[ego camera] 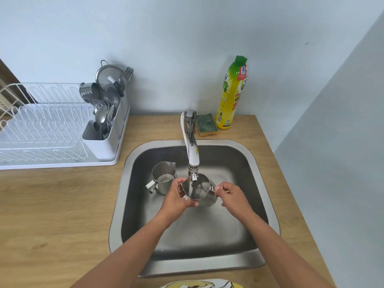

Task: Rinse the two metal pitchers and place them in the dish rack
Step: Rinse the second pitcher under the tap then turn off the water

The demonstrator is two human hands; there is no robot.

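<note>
I hold one metal pitcher (200,189) upright under the tap spout (193,163), over the steel sink (259,183). My left hand (176,197) wraps round its left side near the rim. My right hand (230,195) pinches its handle on the right. A second metal pitcher (163,177) stands upright on the sink floor to the left, handle toward the front left. The white dish rack (47,129) sits on the counter at the left.
The rack's cutlery holder (104,125) is full of spoons, forks, a strainer and a cup. A green and yellow sponge (206,124) and a yellow detergent bottle (231,94) stand behind the sink. The wooden counter (52,204) surrounds the sink; a wall rises at the right.
</note>
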